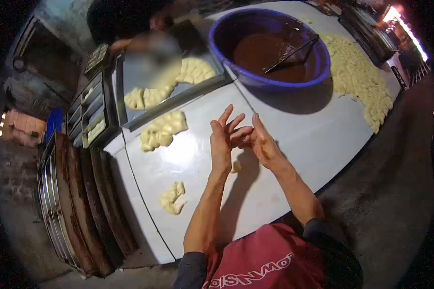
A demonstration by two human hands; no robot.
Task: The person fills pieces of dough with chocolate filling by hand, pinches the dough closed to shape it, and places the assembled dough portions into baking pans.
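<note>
My left hand (223, 139) is raised over the white tabletop with its fingers apart and nothing visible in it. Beside it, my right hand (264, 141) is also open, its fingers pointing toward the left hand's fingers, where the two overlap. A small piece of dough (236, 167) lies on the table just below the hands. To the left sits a ragged lump of dough (171, 198), and farther up is a larger row of dough pieces (164, 131) beside a metal tray (126, 117).
A blue basin (275, 85) of brown liquid holds a dark utensil. Many dough pieces (359, 79) spread at the right. Stacked trays (89, 202) and divided pans (88, 111) stand at the left. Another person's arm (123, 45) reaches near the metal tray.
</note>
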